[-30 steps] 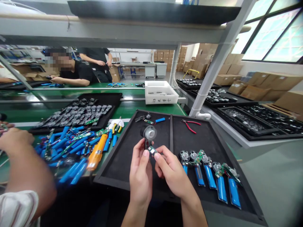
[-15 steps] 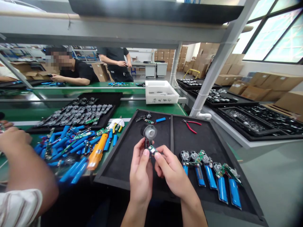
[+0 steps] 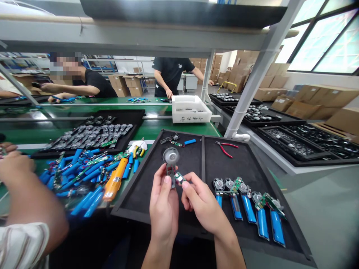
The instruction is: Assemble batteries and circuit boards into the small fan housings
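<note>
My left hand holds a round, clear-faced disc part upright by a dark body under it. My right hand pinches a small green circuit board, which sits against the disc part's body. Both hands are over the black divided tray. To the right on that tray lie several assembled units with blue cylindrical cells, discs and green boards. Red-handled pliers and a short blue cylinder lie further up the tray.
A co-worker's arm with a striped sleeve reaches in at left beside a heap of blue cells and an orange tool. Beyond stand a black tray of grey discs, a white bin and further trays.
My hands have shifted slightly left and down, and the disc part now faces me more squarely. A standing person in the background has moved right.
</note>
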Tool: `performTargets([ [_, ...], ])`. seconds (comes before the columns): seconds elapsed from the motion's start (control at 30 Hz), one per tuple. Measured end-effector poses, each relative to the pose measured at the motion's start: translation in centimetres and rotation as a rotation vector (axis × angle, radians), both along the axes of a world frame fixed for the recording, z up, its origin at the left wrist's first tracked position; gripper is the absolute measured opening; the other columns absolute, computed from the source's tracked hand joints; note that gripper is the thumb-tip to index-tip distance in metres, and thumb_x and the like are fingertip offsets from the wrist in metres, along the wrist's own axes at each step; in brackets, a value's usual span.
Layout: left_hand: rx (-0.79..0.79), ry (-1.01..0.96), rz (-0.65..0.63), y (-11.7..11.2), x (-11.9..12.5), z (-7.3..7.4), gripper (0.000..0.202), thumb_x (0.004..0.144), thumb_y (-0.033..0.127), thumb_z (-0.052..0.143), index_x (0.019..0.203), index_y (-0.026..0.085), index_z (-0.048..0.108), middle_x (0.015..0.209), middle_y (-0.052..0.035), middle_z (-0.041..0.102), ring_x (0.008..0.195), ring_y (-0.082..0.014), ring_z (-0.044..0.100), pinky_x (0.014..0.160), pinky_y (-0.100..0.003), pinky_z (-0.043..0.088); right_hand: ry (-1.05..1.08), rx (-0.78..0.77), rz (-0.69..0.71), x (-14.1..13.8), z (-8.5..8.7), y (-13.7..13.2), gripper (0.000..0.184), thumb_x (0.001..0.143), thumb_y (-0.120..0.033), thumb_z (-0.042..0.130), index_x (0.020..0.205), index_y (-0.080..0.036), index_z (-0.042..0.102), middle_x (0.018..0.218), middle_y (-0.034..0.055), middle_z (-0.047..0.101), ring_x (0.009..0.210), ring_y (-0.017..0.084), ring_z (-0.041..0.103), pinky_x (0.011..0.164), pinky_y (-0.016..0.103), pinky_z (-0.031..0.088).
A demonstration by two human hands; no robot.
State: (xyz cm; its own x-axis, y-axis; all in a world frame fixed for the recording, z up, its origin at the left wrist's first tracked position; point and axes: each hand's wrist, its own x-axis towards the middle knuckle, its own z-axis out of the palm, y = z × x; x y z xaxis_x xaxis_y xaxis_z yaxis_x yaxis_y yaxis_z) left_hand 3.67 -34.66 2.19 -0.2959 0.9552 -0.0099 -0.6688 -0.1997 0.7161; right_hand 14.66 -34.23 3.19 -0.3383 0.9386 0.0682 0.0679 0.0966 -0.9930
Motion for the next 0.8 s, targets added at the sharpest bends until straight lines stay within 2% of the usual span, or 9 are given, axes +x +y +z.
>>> performTargets([
  [0.17,-0.061,0.025,0.023,-1.0,-0.5,0.3,0.042,0.094,0.035,0.066,0.135,0.026,0.060,0.132,-0.0099,0.066,0.124,-0.0221,0.062,0.100,-0.030,0.051,-0.053,-0.011,0.040,-0.1,1.0,-1.2,0.029,0.109,-0.047,0.038,0.105,-0.023,0.053,0.061,-0.0073,0.054,0.057,0.010,0.050,0.060,0.023,0.038],
  [0.3,-0.271,0.021,0.083,-5.1,-1.9,-0.5,0.054,0.089,0.041,0.072,0.140,0.029,0.057,0.130,-0.0109,0.068,0.107,-0.0248,0.071,0.095,-0.037,0.057,-0.213,-0.066,0.125,-0.5,1.1,-4.4,0.028,0.109,-0.048,0.036,0.110,-0.026,0.054,0.067,-0.0048,0.062,0.070,0.014,0.056,0.070,0.026,0.041],
  [0.4,-0.482,0.042,0.229,-9.4,-2.9,-2.0,0.069,0.079,0.048,0.080,0.141,0.030,0.056,0.128,-0.0110,0.070,0.097,-0.0277,0.075,0.090,-0.039,0.060,-0.295,-0.162,0.261,-1.6,-0.6,-7.3,0.031,0.107,-0.052,0.038,0.115,-0.027,0.056,0.077,-0.0010,0.067,0.081,0.018,0.059,0.074,0.028,0.041],
  [0.47,-0.620,0.097,0.341,-11.9,-3.1,-3.1,0.074,0.075,0.054,0.081,0.141,0.031,0.056,0.131,-0.0104,0.069,0.100,-0.0302,0.074,0.087,-0.038,0.061,-0.258,-0.235,0.333,-2.7,-2.5,-9.0,0.036,0.105,-0.056,0.040,0.117,-0.026,0.056,0.079,0.0009,0.068,0.079,0.019,0.060,0.071,0.027,0.042],
  [0.53,-0.738,0.158,0.407,-13.7,-2.9,-4.0,0.073,0.078,0.060,0.076,0.143,0.033,0.054,0.136,-0.0086,0.066,0.106,-0.0308,0.072,0.087,-0.037,0.060,-0.191,-0.312,0.363,-3.6,-4.5,-10.4,0.040,0.104,-0.059,0.040,0.114,-0.024,0.056,0.077,0.0009,0.067,0.073,0.017,0.060,0.068,0.026,0.043],
  [0.6,-0.804,0.223,0.417,-14.7,-2.8,-4.9,0.069,0.083,0.062,0.070,0.143,0.035,0.052,0.139,-0.0063,0.063,0.112,-0.0297,0.070,0.091,-0.036,0.058,-0.142,-0.382,0.396,-4.3,-6.2,-11.3,0.041,0.105,-0.060,0.038,0.110,-0.023,0.055,0.072,-0.0005,0.065,0.066,0.015,0.059,0.065,0.025,0.043],
  [0.67,-0.808,0.319,0.404,-15.2,-2.9,-5.7,0.065,0.086,0.063,0.066,0.142,0.034,0.052,0.140,-0.0055,0.061,0.119,-0.0293,0.065,0.097,-0.036,0.055,-0.111,-0.435,0.449,-4.7,-7.4,-11.6,0.041,0.106,-0.058,0.036,0.109,-0.022,0.054,0.066,-0.0025,0.061,0.059,0.014,0.058,0.062,0.023,0.044],
  [0.8,-0.763,0.509,0.395,-15.3,-3.7,-7.2,0.059,0.089,0.061,0.063,0.137,0.028,0.054,0.140,-0.0063,0.059,0.128,-0.0279,0.057,0.108,-0.036,0.046,-0.085,-0.481,0.487,-4.8,-8.3,-11.4,0.036,0.108,-0.053,0.035,0.108,-0.021,0.053,0.059,-0.0057,0.056,0.053,0.011,0.053,0.058,0.021,0.043],
])
